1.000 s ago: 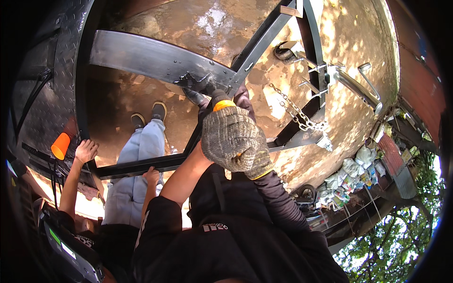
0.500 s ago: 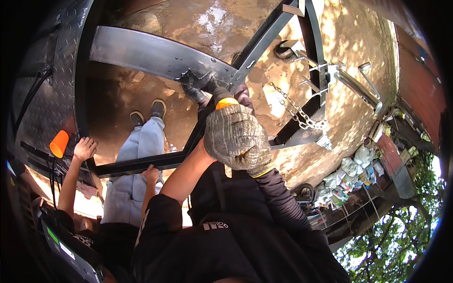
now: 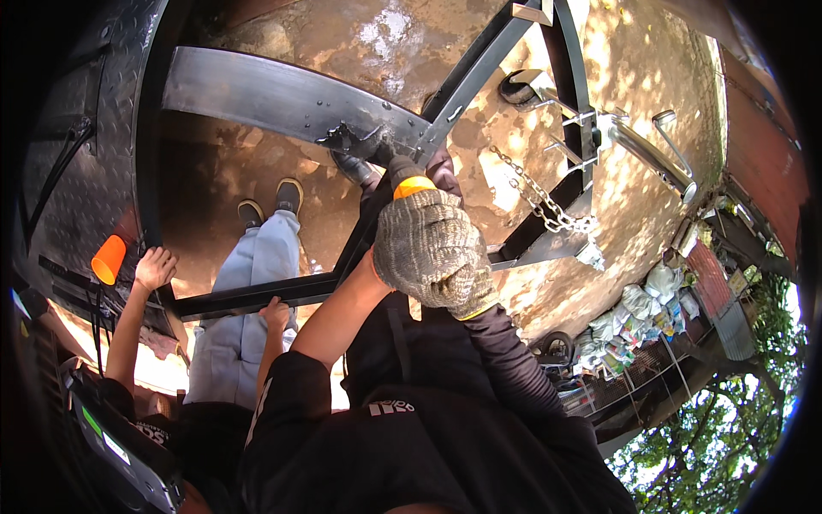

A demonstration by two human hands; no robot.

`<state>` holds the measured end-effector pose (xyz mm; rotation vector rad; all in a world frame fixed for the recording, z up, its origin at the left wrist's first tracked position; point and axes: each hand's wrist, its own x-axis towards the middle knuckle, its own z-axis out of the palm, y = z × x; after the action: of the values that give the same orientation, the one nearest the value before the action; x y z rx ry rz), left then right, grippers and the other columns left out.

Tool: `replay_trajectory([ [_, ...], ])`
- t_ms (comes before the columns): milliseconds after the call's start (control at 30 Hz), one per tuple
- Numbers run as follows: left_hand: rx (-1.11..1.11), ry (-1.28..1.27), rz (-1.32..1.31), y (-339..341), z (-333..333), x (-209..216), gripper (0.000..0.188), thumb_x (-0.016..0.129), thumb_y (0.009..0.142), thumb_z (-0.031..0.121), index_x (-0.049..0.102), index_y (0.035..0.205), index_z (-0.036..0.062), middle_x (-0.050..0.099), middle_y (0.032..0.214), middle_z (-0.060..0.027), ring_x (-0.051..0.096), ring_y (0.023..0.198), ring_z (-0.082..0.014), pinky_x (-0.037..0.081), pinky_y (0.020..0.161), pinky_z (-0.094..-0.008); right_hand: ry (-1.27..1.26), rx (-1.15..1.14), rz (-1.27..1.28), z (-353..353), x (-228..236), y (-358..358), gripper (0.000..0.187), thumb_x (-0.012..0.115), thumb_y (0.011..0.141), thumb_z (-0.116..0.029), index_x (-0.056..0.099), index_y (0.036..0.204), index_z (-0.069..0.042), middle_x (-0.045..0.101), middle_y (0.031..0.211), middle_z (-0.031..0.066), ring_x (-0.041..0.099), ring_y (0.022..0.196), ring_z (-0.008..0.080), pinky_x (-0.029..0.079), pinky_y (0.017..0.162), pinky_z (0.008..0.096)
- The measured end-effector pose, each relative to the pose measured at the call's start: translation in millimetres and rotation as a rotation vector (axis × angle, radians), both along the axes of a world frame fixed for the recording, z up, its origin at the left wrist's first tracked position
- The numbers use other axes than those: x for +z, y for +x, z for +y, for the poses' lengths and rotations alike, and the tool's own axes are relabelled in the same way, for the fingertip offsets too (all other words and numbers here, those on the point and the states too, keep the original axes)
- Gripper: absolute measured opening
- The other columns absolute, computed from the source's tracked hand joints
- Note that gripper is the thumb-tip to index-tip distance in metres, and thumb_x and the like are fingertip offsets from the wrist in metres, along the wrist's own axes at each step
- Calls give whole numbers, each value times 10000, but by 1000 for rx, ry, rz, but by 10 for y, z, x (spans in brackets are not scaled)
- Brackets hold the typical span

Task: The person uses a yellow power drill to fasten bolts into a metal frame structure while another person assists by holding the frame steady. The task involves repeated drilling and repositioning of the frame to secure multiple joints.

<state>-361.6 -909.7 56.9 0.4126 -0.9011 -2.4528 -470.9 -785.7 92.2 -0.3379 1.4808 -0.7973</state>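
Observation:
Both my hands wear grey knit gloves and are stacked together on a power drill. Its black front end and orange collar stick out past them; the rest of its body is hidden under the gloves. My left hand lies over the top, fingers wrapped round. My right hand grips just below it, partly covered. The drill's nose meets a flat grey steel bar near its joint with a black steel frame beam. Dark shavings and droplets lie on the bar there.
A co-worker's hand and other hand rest on the frame at left. An orange cup is near a diamond-plate panel. A chain and a metal jack are at right, with filled bags beyond.
Hardly anything differs. My gloved hands and the drill have shifted very slightly to the right, still pressed at the same place on the bar.

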Motion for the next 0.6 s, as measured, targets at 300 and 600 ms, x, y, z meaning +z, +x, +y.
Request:
replay_trajectory([
  [300,-20,276,69,7,-97,82,369,358,880,261,387,1194,67,452,1185,-68,430,1103,-203,338,955,-354,19,326,406,78,0,138,615,632,699,-354,408,1198,-72,455,1186,102,408,1108,254,293,962,364],
  [600,42,1011,443,18,-103,67,388,320,902,303,398,1197,62,453,1187,-105,438,1102,-225,329,957,-400,-113,667,770,-176,158,114,585,667,644,-299,465,1139,-61,485,1126,138,428,1067,307,320,940,385],
])
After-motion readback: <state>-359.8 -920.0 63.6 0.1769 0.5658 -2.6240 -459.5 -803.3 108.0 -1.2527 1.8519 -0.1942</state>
